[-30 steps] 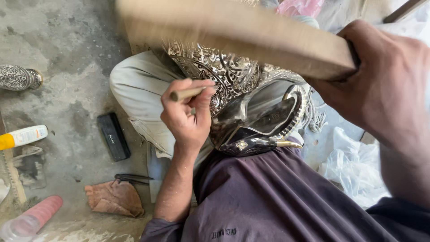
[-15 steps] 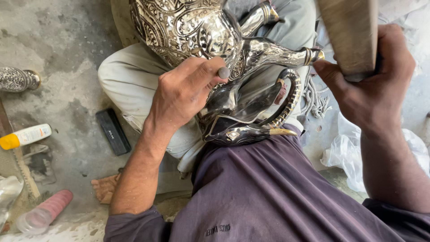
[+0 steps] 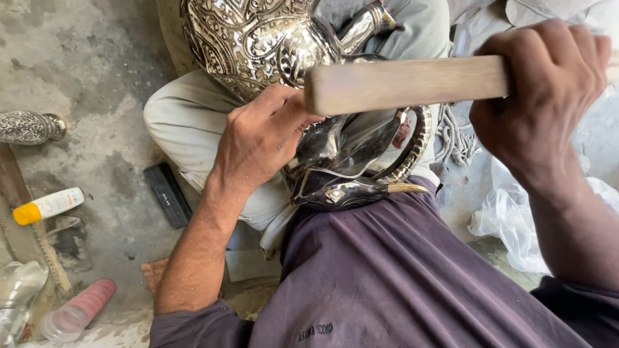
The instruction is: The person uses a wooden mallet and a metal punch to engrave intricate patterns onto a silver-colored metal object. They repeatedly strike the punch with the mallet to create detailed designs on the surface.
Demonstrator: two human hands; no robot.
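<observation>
The embossed silver metal vessel point(image 3: 258, 45) lies across the person's lap, its dark curved handle point(image 3: 393, 161) toward the body and its ornamented belly away. The left hand point(image 3: 261, 145) rests on the vessel near the handle joint, fingers curled around something small; what that grip holds is hidden behind the fist, so I cannot tell. The right hand point(image 3: 548, 84) is clenched tight around a wooden bat point(image 3: 406, 84), held level just above the left fist. This looks like the striking step of chasing work, the bat raised over a hidden punch. The next blow calls for a square, short drop and a steady left hand. On the floor point(image 3: 97, 96) lie a black block point(image 3: 166, 194), a yellow-capped tube point(image 3: 48, 205) and a pink bottle point(image 3: 80, 309).
</observation>
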